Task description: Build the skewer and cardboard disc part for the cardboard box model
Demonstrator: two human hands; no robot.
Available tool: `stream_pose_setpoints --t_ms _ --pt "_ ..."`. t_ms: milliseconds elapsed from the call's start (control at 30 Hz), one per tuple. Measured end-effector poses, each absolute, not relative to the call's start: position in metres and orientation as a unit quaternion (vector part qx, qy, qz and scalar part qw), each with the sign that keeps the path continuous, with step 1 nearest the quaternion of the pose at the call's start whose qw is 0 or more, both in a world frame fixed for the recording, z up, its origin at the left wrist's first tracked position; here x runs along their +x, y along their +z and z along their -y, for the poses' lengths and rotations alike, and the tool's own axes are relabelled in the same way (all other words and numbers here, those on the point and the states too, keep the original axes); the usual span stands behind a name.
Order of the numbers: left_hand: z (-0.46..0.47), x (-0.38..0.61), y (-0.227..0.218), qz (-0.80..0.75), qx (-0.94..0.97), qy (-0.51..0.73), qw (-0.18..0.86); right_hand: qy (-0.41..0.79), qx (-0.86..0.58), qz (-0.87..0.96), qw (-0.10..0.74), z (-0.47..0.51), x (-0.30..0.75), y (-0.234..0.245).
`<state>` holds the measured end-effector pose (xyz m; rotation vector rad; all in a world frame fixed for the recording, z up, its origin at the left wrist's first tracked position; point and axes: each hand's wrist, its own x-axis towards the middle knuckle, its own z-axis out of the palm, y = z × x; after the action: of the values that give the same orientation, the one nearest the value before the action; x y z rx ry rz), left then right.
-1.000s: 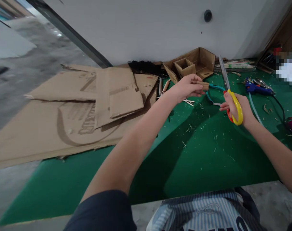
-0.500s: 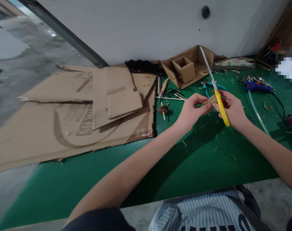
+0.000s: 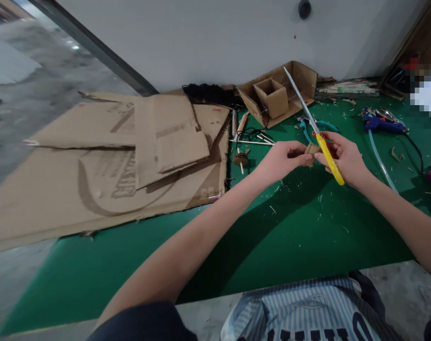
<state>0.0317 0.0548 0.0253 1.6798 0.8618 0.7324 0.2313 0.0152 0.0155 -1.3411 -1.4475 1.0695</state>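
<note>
A second ago the two hands were apart: the left one held the brown piece up alone, and the right one held the scissors to the side with the blades pointing up. Now they are joined just right of the centre of the frame, and the blades lean toward the upper left. I judge from this that the work has gone from carrying the piece to handling it with both hands. No cut is in progress, because the blades are closed and do not touch the piece.

The left hand [image 3: 281, 161] has a narrow grip, with thumb and fingers pinched on the left side of the small cardboard piece [image 3: 312, 150]. The right hand [image 3: 345, 158] is closed around the yellow handle of the scissors [image 3: 328, 155], and its fingertips also reach the piece from the right. The piece is therefore held between the two grips, above the green mat [image 3: 289, 237] and not resting on it. The scissors handle crosses just beside its right edge. I cannot tell whether the fingers pass through the handle loops.

Toward the top of the frame, behind the hands, stands an open cardboard box [image 3: 275, 94]. Flat cardboard sheets [image 3: 130, 151] fill the left part, and a blue glue gun [image 3: 377, 124] lies at the upper right.
</note>
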Motion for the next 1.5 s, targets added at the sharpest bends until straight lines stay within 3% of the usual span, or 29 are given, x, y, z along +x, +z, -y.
stream_pose_setpoints --t_ms 300,400,600,933,1500 --pt "-0.049 0.036 0.021 -0.346 0.635 0.323 0.611 0.410 -0.535 0.597 0.436 -0.017 0.233 0.010" --pt "-0.054 0.035 0.026 -0.380 0.591 0.394 0.592 0.353 -0.557 0.621 0.424 -0.016 0.235 0.009" --pt "-0.072 0.023 0.042 -0.418 0.427 0.549 0.584 0.352 -0.556 0.661 0.360 -0.010 0.241 0.020" --pt "-0.082 0.010 0.050 -0.339 0.386 0.636 0.575 0.287 -0.538 0.770 0.190 -0.004 0.246 0.037" --pt "-0.076 0.017 0.048 -0.344 0.408 0.621 0.574 0.308 -0.520 0.771 0.201 -0.002 0.238 0.043"
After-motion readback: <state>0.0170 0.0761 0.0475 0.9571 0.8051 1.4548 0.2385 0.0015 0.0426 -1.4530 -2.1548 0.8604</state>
